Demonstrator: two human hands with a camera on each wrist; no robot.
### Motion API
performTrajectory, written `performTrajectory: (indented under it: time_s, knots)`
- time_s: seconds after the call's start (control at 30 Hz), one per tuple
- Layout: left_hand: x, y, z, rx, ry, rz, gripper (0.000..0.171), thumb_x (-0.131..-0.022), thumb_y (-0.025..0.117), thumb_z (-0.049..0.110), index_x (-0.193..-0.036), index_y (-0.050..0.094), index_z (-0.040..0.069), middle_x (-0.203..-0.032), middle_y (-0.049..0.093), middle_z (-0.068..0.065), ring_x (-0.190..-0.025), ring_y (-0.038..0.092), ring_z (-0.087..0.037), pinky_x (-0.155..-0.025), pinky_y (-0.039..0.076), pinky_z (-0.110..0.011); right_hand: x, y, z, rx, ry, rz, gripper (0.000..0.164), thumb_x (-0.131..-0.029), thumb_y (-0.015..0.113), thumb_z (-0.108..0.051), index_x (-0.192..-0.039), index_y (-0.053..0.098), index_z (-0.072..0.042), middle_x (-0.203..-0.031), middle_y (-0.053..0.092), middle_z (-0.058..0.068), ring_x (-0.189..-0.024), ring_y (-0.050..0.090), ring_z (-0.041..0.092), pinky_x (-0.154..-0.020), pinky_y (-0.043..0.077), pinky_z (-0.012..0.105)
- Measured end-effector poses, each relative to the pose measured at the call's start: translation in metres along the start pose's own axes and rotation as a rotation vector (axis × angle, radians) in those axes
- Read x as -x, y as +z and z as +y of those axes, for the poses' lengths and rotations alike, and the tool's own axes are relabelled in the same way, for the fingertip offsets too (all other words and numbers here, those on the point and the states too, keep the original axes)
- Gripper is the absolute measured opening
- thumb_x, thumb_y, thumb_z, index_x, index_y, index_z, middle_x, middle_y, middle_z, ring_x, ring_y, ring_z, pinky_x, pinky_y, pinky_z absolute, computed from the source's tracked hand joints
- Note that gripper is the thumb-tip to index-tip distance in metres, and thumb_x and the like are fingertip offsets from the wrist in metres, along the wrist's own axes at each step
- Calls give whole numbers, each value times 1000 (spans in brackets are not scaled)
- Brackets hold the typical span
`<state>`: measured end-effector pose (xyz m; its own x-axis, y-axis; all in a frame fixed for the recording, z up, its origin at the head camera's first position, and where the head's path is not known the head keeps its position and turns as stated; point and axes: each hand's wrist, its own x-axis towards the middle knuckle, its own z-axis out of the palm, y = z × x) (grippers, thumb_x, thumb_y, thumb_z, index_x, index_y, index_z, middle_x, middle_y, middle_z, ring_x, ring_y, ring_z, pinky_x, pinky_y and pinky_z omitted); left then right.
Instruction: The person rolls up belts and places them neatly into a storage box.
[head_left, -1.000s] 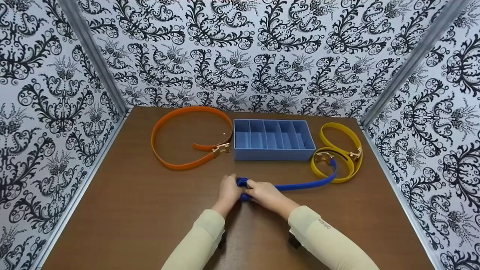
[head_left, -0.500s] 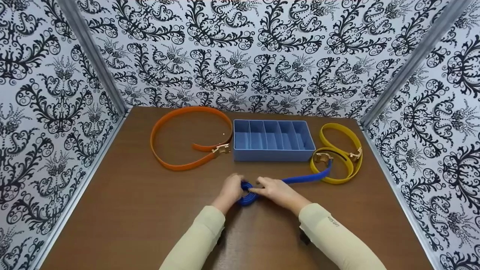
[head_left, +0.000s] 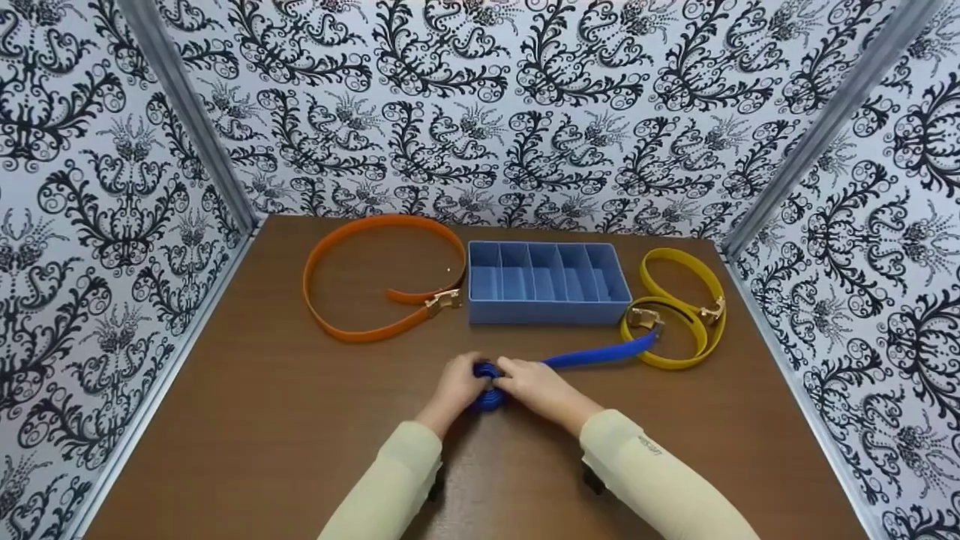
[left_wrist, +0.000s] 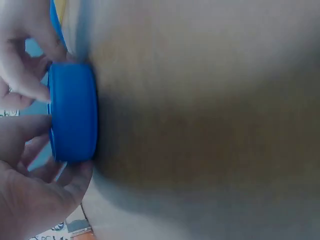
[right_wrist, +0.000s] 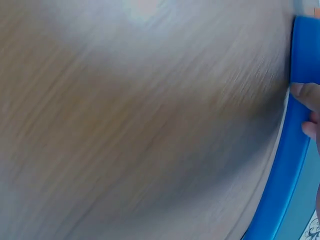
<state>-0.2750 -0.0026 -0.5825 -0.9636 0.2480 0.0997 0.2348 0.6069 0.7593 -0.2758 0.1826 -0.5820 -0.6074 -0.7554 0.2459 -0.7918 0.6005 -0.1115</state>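
Observation:
A blue belt stands on edge on the table, one end wound into a coil. My left hand holds the coil from the left, thumb and fingers about its side, as the left wrist view shows. From the right, my right hand pinches the coil where the strap leaves it. In the right wrist view the fingers press on the blue strap. The belt's loose length runs right to a gold buckle, which lies over the yellow belt. Parts of the coil are hidden by the fingers.
Behind the hands stands a blue box with several compartments. An orange belt with a gold buckle lies looped to its left. Patterned walls close off the back and both sides of the brown table.
The right hand moved off to the right along the strap, then came back to the coil. The coil looks thicker, and the strap between it and the buckle is straighter.

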Motion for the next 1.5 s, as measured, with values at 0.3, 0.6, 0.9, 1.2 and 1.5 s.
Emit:
performTrajectory:
  time_s: [0.3, 0.6, 0.9, 1.2, 1.5]
  knots:
    - [3, 10, 10, 26, -222, 134, 37, -81, 76, 10, -113, 63, -4, -108, 62, -22, -104, 57, -37, -92, 46, -46, -9, 1, -2, 250, -133, 73, 18, -73, 86, -20, -80, 70, -14, -97, 51, 2, -81, 56, 18, -69, 51, 32]
    - [-4, 10, 13, -80, -181, 90, 36, -75, 80, 9, -108, 69, -1, -103, 66, -19, -102, 60, -35, -92, 47, -44, -7, -4, 4, 183, -175, 74, 25, -71, 85, -34, -78, 69, -15, -98, 54, 4, -84, 50, 22, -72, 44, 37]
    - [-10, 4, 10, -31, -102, -28, 35, -73, 73, -6, -107, 72, 1, -105, 70, -14, -102, 63, -31, -91, 49, -41, -1, -16, 16, 105, -196, 31, 32, -65, 89, -30, -93, 77, -19, -111, 58, 8, -102, 53, 25, -87, 45, 42]
    - [-14, -1, 9, -26, -37, -149, 50, -72, 58, -17, -115, 71, 4, -113, 69, -12, -110, 60, -31, -95, 46, -41, -1, -15, 17, 140, -123, -23, 27, -65, 90, -26, -89, 77, -22, -106, 56, 4, -100, 52, 23, -88, 43, 39]
    - [-3, 13, 11, 32, -88, 88, 32, -78, 74, 1, -109, 68, -6, -104, 69, -20, -100, 64, -35, -88, 50, -44, -5, -10, 9, 173, -60, -53, 28, -65, 89, -30, -76, 69, -15, -85, 45, 1, -80, 44, 20, -76, 41, 36]
